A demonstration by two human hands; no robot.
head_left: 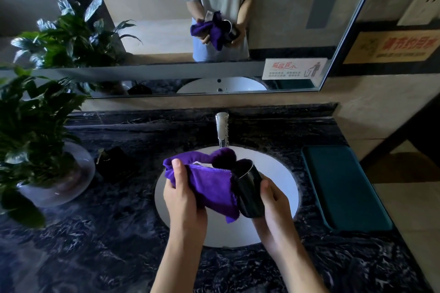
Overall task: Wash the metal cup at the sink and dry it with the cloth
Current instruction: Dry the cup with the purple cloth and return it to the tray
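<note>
Two bare hands worked over the white sink (283, 173), which was sunk into a dark veined marble counter (95, 233) below a wide mirror (154, 31). A leafy plant (31, 126) in a clear glass bowl stood at the counter's left end, and a teal mat (342, 188) lay flat on the right side, just beside the basin. A chrome tap (222, 129) rose behind the basin, its spout pointing down toward the cloth.

The left hand (184, 195) was curled round a bunched purple cloth (209, 183), thumb up on top of the fold and fingers wrapped beneath it. The cloth draped to the right, and one end of it was stuffed into the mouth of the metal cup (250, 194).

The right hand (273, 200) gripped the cup from its right side and from below, thumb lying against the wall. The cup was held in the air above the basin, tilted with its open rim up and away from the person. It looked dark and glossy, with a thin bright edge at the rim.
</note>
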